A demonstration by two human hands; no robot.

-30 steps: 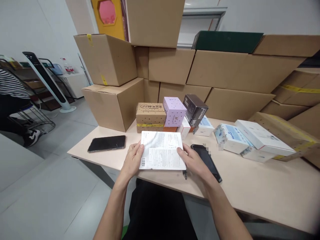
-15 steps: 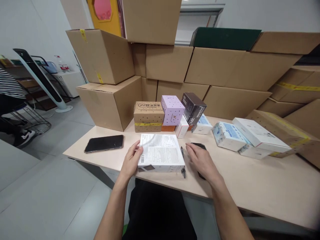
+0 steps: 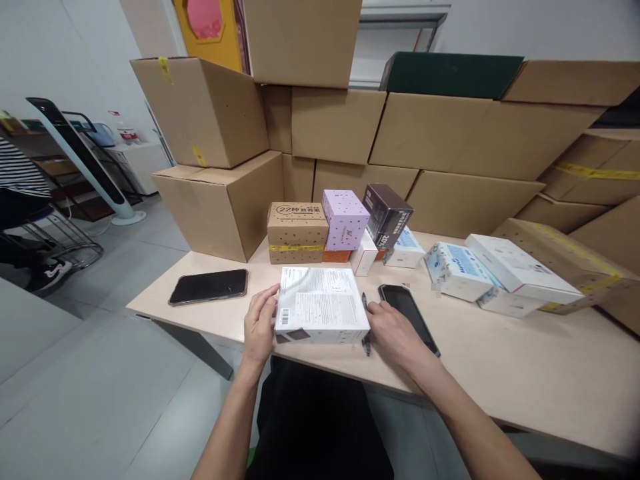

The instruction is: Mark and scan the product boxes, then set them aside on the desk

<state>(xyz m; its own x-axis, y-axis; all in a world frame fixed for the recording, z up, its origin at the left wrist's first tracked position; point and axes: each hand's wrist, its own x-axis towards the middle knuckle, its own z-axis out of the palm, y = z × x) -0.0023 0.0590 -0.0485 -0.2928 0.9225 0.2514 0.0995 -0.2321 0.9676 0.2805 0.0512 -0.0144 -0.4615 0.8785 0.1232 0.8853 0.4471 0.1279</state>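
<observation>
A white box (image 3: pixel 320 303) printed with text and a barcode lies in front of me at the table's near edge. My left hand (image 3: pixel 260 323) rests against its left side, fingers stretched and not wrapped round it. Just off the box's right side lies a thin black pen (image 3: pixel 367 343), partly covered by my right hand (image 3: pixel 395 333). The fingers of that hand are curled together over the pen's middle. Beneath the right wrist and beside it is a dark handheld device (image 3: pixel 410 313) with a screen, lying on the table.
A black phone (image 3: pixel 209 287) lies at the left. Behind stand a brown printed carton (image 3: pixel 298 233), a purple box (image 3: pixel 345 220) and a dark brown box (image 3: pixel 387 213). Blue-white boxes (image 3: pixel 457 270) sit to the right. Large cartons (image 3: pixel 425 133) are stacked along the back. A seated person (image 3: pixel 23 180) shows at far left.
My right hand has moved left from over the dark device to the pen beside the box, uncovering the device's screen. The left hand has shifted slightly left along the box's side.
</observation>
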